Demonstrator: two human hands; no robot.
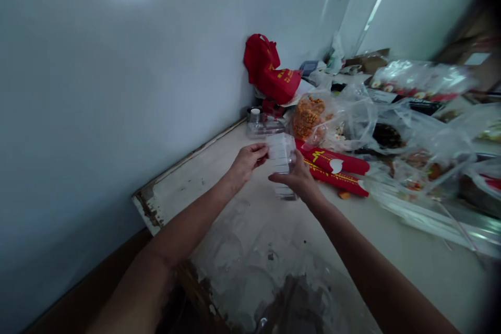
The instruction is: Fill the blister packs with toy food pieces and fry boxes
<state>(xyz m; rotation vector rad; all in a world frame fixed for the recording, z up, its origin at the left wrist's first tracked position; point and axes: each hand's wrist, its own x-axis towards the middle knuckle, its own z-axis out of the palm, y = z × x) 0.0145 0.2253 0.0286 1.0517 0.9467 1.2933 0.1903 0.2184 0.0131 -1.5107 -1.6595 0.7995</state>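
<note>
Between my hands is a white strip, crossed by thin dark lines, with something clear and shiny along its right side; I cannot tell its exact kind. My left hand pinches its upper left edge between thumb and fingers. From the right, my right hand grips it, thumb across the front and the other fingers partly hidden behind. Just beyond it are a clear plastic container and a bag of orange snacks. Red printed packets lie right of my right hand.
A white table with chipped edges meets a pale wall. Crumpled red fabric leans at the back. Several clear plastic bags crowd the right side. Transparent plastic film covers the near part of the table.
</note>
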